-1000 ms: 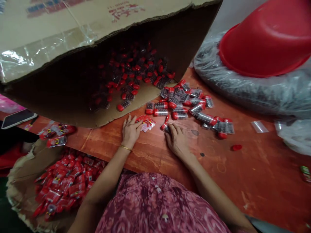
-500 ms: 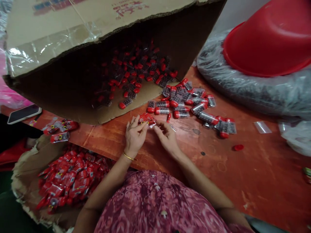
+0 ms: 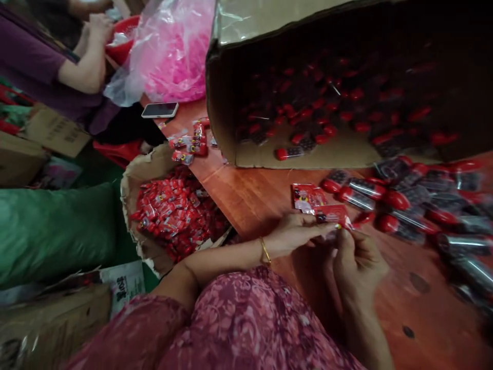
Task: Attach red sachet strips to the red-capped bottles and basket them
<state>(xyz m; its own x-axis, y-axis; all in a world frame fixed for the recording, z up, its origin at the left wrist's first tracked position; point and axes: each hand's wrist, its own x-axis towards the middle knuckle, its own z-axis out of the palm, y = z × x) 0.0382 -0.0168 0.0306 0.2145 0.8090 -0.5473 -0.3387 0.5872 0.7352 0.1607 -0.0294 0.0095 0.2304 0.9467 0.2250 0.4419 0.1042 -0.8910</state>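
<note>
My left hand (image 3: 296, 234), with a gold bangle at the wrist, pinches a small red printed packet (image 3: 332, 214) by its lower edge. The thumb and fingers of my right hand (image 3: 360, 259) are closed on the right end of this packet. Just beyond my left fingers is a second red printed packet (image 3: 307, 195), at the table surface. To the right of both hands lies a pile of clear, red-capped small cases with dark dotted inserts (image 3: 408, 200). Blur hides fine detail between the fingertips.
A large cardboard box (image 3: 221, 103) lies on its side on the red-brown table (image 3: 250, 190), with more capped cases inside. Left of the table edge stands a torn carton (image 3: 129, 205) of red packets. A phone (image 3: 159, 110), a pink-filled bag (image 3: 173, 61) and another person's arm (image 3: 87, 67) are farther back.
The view has swung left, so the box and hands appear farther right, and the other person has come into view. Both hands still hold the red packet.
</note>
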